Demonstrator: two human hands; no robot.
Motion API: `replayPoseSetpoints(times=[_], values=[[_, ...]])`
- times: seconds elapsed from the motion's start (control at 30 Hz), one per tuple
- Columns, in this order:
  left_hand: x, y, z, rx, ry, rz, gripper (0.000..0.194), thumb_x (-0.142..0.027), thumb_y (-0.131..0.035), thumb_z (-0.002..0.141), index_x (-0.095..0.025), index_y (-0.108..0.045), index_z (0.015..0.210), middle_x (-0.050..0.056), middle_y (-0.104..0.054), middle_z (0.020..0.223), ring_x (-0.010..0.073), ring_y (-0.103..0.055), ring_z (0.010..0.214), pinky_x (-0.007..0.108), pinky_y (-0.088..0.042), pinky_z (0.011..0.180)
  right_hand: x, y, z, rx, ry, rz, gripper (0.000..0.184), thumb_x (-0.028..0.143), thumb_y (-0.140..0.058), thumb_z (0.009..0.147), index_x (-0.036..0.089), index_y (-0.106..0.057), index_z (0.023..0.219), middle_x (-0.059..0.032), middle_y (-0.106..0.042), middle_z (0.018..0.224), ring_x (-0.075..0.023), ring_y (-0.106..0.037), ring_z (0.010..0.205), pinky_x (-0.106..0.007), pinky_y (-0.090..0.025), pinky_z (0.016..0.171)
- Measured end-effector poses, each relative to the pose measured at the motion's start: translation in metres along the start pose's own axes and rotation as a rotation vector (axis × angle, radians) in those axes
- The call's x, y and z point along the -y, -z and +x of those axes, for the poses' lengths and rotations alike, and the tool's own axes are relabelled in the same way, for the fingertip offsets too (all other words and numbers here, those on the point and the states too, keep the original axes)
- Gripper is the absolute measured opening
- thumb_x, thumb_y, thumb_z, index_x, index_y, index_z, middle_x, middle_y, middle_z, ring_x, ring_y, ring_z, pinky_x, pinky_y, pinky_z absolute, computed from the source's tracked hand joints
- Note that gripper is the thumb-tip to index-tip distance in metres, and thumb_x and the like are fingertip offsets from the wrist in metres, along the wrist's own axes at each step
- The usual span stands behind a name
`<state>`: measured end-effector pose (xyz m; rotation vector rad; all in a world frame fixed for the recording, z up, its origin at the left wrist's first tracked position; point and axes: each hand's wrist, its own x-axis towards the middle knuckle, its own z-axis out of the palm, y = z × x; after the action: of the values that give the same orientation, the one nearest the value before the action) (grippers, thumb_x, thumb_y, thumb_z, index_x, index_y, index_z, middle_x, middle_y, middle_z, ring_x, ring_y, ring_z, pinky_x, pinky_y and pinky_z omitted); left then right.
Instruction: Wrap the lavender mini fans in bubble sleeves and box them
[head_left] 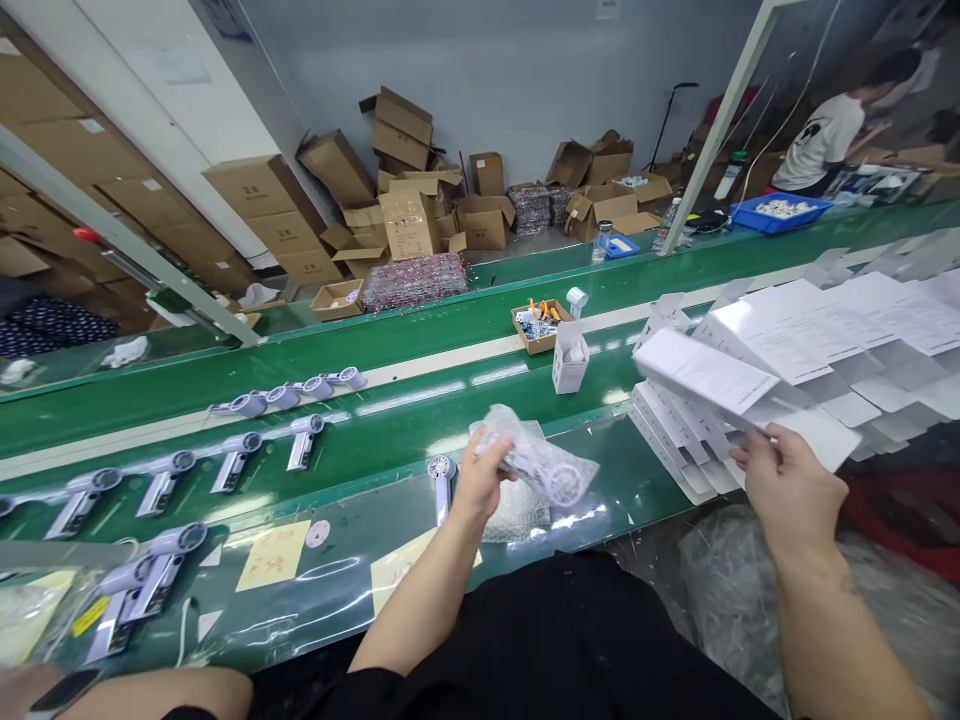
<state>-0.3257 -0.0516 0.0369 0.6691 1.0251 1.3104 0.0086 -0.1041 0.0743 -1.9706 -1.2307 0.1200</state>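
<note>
- Two hands are occupied: the left hand [484, 478] grips a bagged handheld fan [553, 476] above the green workbench [330, 595], its round head jutting free, apparently since fingers wrap the handle end.
- The right hand [795, 490] pinches a white carton [705, 370] by its near end, probably the easiest edge to grasp.
- Bubble wrap [517, 518] lies beneath the fan, likely for close reach.
- White cartons [780, 330] stand in a slanting row at right, presumably to save space.

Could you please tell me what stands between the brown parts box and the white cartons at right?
In the head view, an open white box stands between the brown box and those cartons.
</note>
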Motion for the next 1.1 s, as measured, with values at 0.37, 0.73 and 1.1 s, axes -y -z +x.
replayPoseSetpoints(times=[0.37, 0.73, 1.1], values=[[0.017, -0.062, 0.045, -0.137, -0.011, -0.113, 0.034, -0.035, -0.065, 0.073, -0.015, -0.05, 0.096, 0.002, -0.06, 0.084, 0.0109, -0.059, 0.065, 0.02, -0.047, 0.052, -0.003, -0.105, 0.017, 0.775, 0.772, -0.262, 0.023, 0.025, -0.043, 0.088, 0.024, -0.057, 0.106, -0.0081, -0.05, 0.095, -0.02, -0.057, 0.079, -0.033, -0.046, 0.07], [0.068, -0.083, 0.026, 0.131, -0.5, 1.545, 0.034, -0.047, -0.047, 0.086, -0.016, -0.058, 0.096, 0.011, -0.057, 0.085, 0.0243, -0.053, 0.087, 0.036, -0.043, 0.077, -0.045, -0.168, -0.033, 0.642, 0.619, 0.27, 0.049, 0.034, -0.06, 0.077, 0.024, -0.029, 0.113, -0.0162, -0.029, 0.13, -0.0299, -0.047, 0.114, -0.05, -0.047, 0.086], [0.104, -0.088, 0.01, 0.319, -0.442, 1.663, 0.041, -0.05, -0.044, 0.087, -0.034, -0.053, 0.123, 0.006, -0.028, 0.146, 0.0396, -0.016, 0.132, 0.067, -0.005, 0.101, -0.064, -0.158, -0.024, 0.767, 0.39, 0.372, 0.065, 0.041, -0.064, 0.071, 0.024, -0.027, 0.122, -0.0169, -0.038, 0.13, -0.0331, -0.046, 0.116, -0.053, -0.041, 0.093]])
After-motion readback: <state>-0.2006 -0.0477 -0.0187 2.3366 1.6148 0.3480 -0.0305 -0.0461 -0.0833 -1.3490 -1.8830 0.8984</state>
